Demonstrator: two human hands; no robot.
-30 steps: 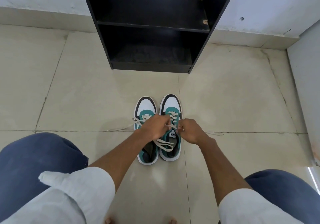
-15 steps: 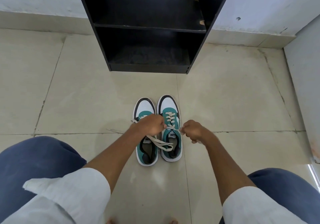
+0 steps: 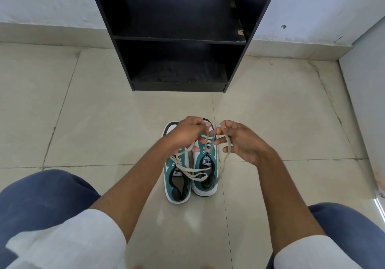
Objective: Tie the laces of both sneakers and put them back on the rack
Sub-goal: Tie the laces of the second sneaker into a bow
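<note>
Hands raised; lace (image 3: 226, 143) pinched between fingers (image 3: 216, 131).

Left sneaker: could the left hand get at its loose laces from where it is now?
Probably yes. The left hand hovers right above the left sneaker, whose loose laces lie exposed across its opening; nothing covers them, though that hand is busy pinching the right sneaker's lace.

Beige tiled floor (image 3: 104, 112); pale scuffed wall (image 3: 52, 2).
</note>
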